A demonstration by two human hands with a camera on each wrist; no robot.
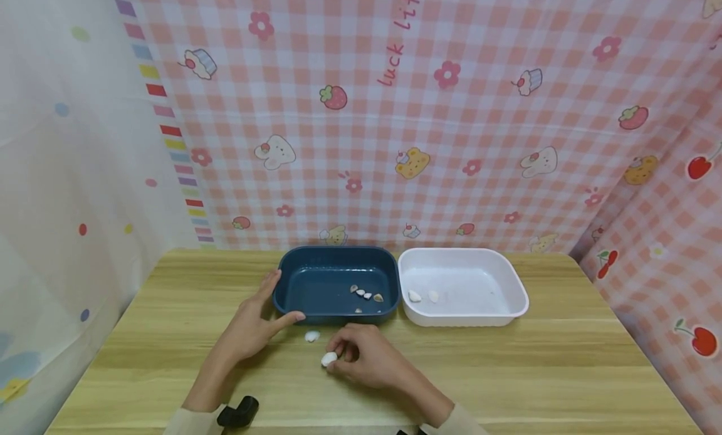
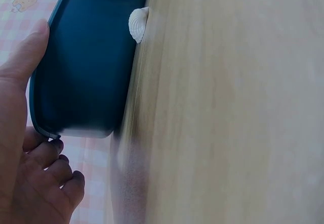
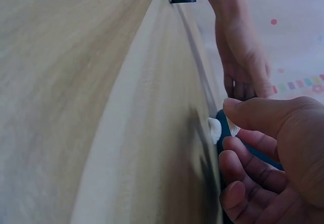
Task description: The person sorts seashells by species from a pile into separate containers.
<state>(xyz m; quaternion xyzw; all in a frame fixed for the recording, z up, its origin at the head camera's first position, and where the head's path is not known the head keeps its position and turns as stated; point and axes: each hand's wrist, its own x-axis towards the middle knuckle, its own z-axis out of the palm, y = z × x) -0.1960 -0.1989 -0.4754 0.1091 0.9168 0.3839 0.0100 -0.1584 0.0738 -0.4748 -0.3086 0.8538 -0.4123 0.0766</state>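
My left hand [image 1: 252, 325] holds the left end of a dark blue tray [image 1: 333, 319], thumb at the front rim and fingers along the side. In the left wrist view those fingers [image 2: 56, 176] curl at the tray's end. Between thumb and fingertips, my right hand [image 1: 369, 358] pinches a white seashell [image 1: 329, 358] low over the table, in front of the tray. Another white seashell [image 1: 312, 336], ribbed in the left wrist view, lies on the table by the tray's front wall. Several small shells [image 1: 368, 295] sit inside the blue tray towards its right.
A white tray [image 1: 462, 320] stands against the right side of the blue one, with two pale shells [image 1: 415, 296] at its left. Both are near the back edge of the wooden table [image 1: 564, 372]. Behind hangs a pink checked cloth [image 1: 361, 134].
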